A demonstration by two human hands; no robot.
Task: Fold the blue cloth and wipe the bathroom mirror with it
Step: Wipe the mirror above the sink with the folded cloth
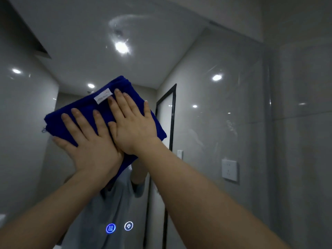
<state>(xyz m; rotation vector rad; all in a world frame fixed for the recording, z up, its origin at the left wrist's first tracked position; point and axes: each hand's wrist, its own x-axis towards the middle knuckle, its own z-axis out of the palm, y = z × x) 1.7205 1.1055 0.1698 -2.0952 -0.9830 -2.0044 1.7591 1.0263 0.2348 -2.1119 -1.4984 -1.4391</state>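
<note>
Pressing the blue cloth (84, 112) flat against the mirror (71, 51) with both palms, so the folding part looks done and I'm into the wiping.

Head cam view, the only one I've got:

- The cloth is a thick folded pad sitting about mid-height on the glass, left of the middle. It's tilted so one corner points up toward the top edge. My hands cover the bottom of it, so I can't really call a long axis. What shows looks close to square.
- My left hand (93, 144) is open with fingers straight and spread, pushing on the lower-left part of the pad.
- My right hand (133, 126) is open and flat too. It sits higher, on the upper-right part, with fingertips just under the white tag (103, 97). Its thumb side touches my left hand.
- Neither hand is curled around the cloth. It's only pinned to the glass by pressure.

The bit that matters for the next stroke: there's a swirly smear (118, 33) well above the cloth near the top edge, and faint streaks (231, 126) off toward the right edge. My right hand is the nearer one to both, so I'd guess it leads, sliding up or right.

If I ease off the pressure, I reckon the pad could slip or unfold.

The lit touch buttons (110, 228) are down near the bottom edge, well below the cloth.
</note>
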